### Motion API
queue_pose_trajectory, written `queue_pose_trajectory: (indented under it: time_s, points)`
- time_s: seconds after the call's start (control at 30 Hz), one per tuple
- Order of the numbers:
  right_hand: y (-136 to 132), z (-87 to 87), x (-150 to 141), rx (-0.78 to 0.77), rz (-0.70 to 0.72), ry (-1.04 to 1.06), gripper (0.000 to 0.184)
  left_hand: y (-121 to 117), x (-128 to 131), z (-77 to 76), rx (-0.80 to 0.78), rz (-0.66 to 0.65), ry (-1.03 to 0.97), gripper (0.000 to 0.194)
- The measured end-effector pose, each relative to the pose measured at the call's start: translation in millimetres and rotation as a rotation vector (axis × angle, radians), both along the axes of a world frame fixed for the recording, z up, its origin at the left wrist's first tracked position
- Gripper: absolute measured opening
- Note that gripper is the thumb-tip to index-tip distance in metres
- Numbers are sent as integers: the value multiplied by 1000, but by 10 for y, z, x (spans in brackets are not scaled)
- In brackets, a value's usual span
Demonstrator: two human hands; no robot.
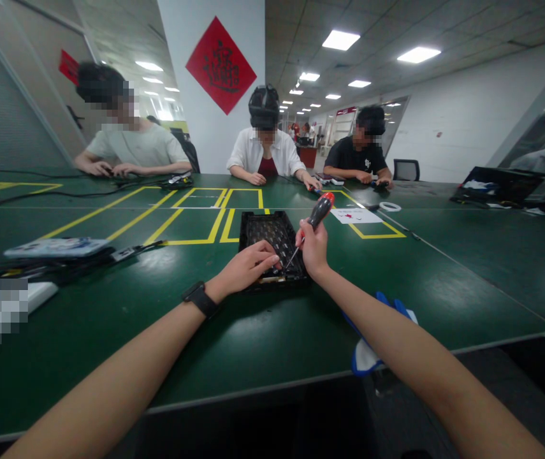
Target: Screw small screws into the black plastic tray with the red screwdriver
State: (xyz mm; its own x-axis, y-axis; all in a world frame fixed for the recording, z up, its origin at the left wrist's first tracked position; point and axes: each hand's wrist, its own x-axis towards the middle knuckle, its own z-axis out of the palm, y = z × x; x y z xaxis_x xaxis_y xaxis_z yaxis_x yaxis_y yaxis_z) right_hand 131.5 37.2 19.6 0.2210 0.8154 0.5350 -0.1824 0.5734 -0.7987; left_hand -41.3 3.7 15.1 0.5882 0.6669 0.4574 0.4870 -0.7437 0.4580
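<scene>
A black rectangular plastic case point(263, 228) lies on the green table, its patterned inner face up and several small light spots on it. My right hand point(314, 250) is wrapped around a screwdriver point(321, 210) with a grey and red handle. The screwdriver leans, its thin shaft pointing down and left to the near part of the case. My left hand point(253, 264), with a dark band on its wrist, rests over the near left of the case. Its thumb and fingers come together close to the screwdriver's tip; anything between them is too small to make out.
Blue and white gloves point(368, 354) lie under my right forearm near the table edge. A white paper point(356, 216) and a roll of tape point(390, 206) lie beyond. Cables and a flat light-blue box point(57, 248) are at left. Several people sit across the table point(205, 370).
</scene>
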Motion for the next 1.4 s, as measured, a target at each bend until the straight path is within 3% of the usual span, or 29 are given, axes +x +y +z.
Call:
queue_pose_trajectory:
  time_s: [1.4]
  points:
    - [9,0,5,-69,34,13,15,-20,19,31,-48,-27,39,51]
